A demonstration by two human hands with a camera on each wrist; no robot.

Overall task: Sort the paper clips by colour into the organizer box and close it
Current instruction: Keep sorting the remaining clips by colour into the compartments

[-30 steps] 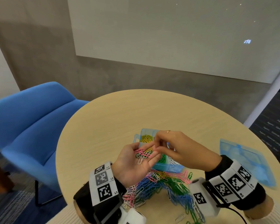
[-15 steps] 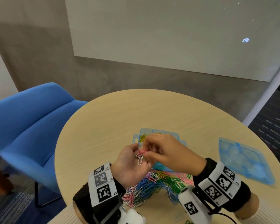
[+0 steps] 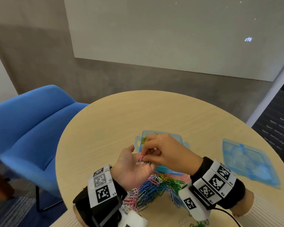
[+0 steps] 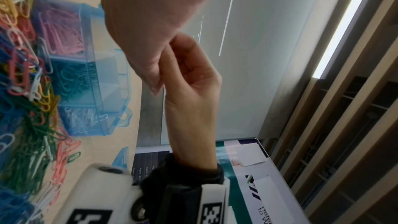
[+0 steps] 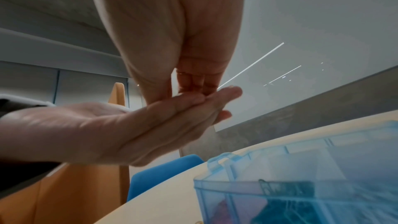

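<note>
Left hand (image 3: 134, 167) flat, palm up, carrying a few paper clips (image 3: 142, 159) (pink, white, green; about four). Right hand (image 3: 167, 153) pinches among them from above. One organizer box (image 3: 170, 169) lies just beyond both hands, its long axis running near to far; one lid (image 3: 247, 161) well apart, right. Unsorted heap (image 3: 154, 187) under the wrists.

Round pale wooden table (image 3: 105, 128), blue upholstered chair (image 3: 31, 128) beside it, grey wall (image 3: 39, 54), whiteboard (image 3: 154, 30).

The hands (image 3: 154, 158) hide most of the organizer box (image 3: 179, 139) — its far compartments unreadable.
</note>
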